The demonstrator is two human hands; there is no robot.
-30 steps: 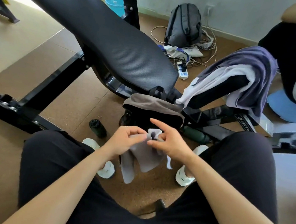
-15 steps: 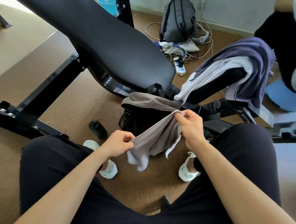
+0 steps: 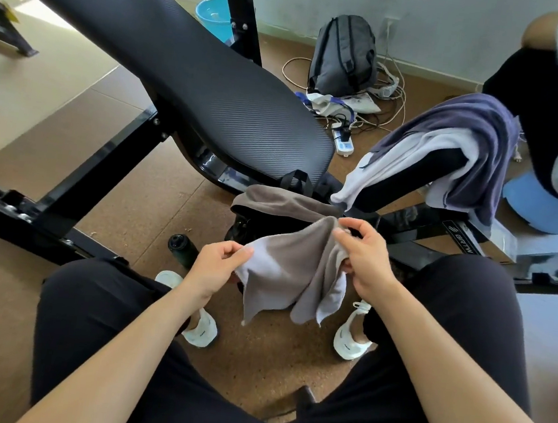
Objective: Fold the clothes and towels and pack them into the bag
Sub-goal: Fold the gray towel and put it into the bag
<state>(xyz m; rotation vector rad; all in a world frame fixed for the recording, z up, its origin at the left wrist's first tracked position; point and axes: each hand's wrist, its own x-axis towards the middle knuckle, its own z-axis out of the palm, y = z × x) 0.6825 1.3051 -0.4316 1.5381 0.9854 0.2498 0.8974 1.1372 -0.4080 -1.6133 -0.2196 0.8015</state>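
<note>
A small grey towel (image 3: 284, 274) hangs between my hands above the floor, between my knees. My left hand (image 3: 214, 268) pinches its left corner. My right hand (image 3: 364, 256) grips its right edge, a little higher. Just behind it on the floor stands a black bag (image 3: 262, 225), with a brown-grey towel (image 3: 278, 202) draped over its top. A purple garment (image 3: 464, 141) and a white garment (image 3: 410, 163) hang over a padded bar on the right.
A black weight bench (image 3: 188, 77) slants across the left. A dark bottle (image 3: 182, 249) stands left of the bag. A grey backpack (image 3: 344, 54), cables and a power strip (image 3: 341, 142) lie by the wall. A blue bucket (image 3: 214, 15) and a seated person (image 3: 557, 102) are farther off.
The towel was bunched between my hands; they have drawn apart, the right hand going up and to the right, and the towel now hangs spread between them.
</note>
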